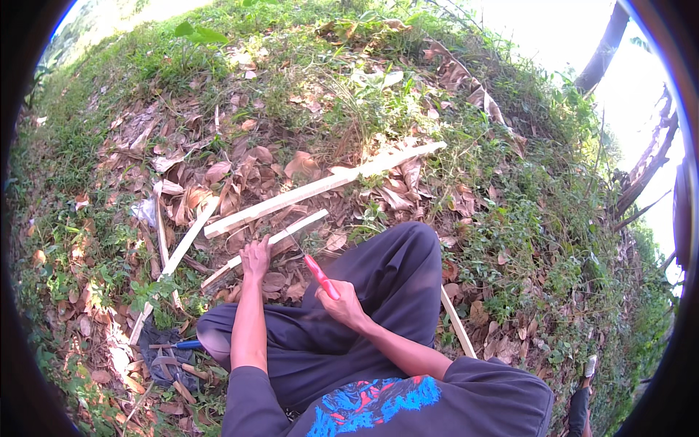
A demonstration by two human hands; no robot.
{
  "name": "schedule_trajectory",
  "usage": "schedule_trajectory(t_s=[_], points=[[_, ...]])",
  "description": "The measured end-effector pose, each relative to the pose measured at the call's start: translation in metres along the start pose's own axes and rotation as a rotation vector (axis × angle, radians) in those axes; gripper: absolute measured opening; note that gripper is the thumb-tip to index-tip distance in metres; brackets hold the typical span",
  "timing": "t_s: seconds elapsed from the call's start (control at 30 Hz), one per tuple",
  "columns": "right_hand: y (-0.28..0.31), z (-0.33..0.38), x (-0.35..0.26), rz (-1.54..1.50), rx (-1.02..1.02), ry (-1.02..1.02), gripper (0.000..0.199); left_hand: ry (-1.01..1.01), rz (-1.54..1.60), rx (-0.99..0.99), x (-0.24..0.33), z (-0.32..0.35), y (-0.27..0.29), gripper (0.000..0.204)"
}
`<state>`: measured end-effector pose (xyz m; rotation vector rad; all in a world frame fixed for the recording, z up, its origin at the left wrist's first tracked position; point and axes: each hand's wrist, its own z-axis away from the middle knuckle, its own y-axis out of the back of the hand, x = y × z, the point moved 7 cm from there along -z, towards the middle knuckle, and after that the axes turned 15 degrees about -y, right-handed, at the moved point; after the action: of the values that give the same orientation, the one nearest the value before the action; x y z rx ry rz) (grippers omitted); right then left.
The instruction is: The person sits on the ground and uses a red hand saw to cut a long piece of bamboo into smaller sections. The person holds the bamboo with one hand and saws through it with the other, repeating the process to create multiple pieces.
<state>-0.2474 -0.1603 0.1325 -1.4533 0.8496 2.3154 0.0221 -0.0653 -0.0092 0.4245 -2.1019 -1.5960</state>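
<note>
My left hand (pixel 255 258) presses down on a thin wooden strip (pixel 309 219) lying slanted over dry leaves in front of my crossed legs. Its fingers close around the strip's middle. In my right hand (pixel 342 301) is the red handle of a saw (pixel 318 272), gripped above my knee. The saw's thin blade reaches forward to the strip, just right of my left hand; whether its edge bites into the wood is too fine to make out. Just beyond lies a longer, wider wooden strip (pixel 320 189), roughly parallel to the first.
More wooden strips (pixel 191 239) rest at the left, and another (pixel 458 324) lies beside my right knee. A blue-handled tool (pixel 188 344) sits on dark cloth by my left knee. Leaves and grass cover the sloping ground. Another person's foot (pixel 590 365) shows at lower right.
</note>
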Motion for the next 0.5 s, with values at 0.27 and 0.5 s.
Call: schedule_trajectory(t_s=[0.27,0.5], points=[[-0.011,0.006,0.001,-0.026,-0.046,-0.056,0.018,0.003,0.052,-0.047,-0.001,0.002,0.0,0.037],[-0.007,0.029,0.013,-0.05,-0.052,-0.022,0.018,-0.042,0.014,0.046,-0.001,0.004,0.004,0.035]])
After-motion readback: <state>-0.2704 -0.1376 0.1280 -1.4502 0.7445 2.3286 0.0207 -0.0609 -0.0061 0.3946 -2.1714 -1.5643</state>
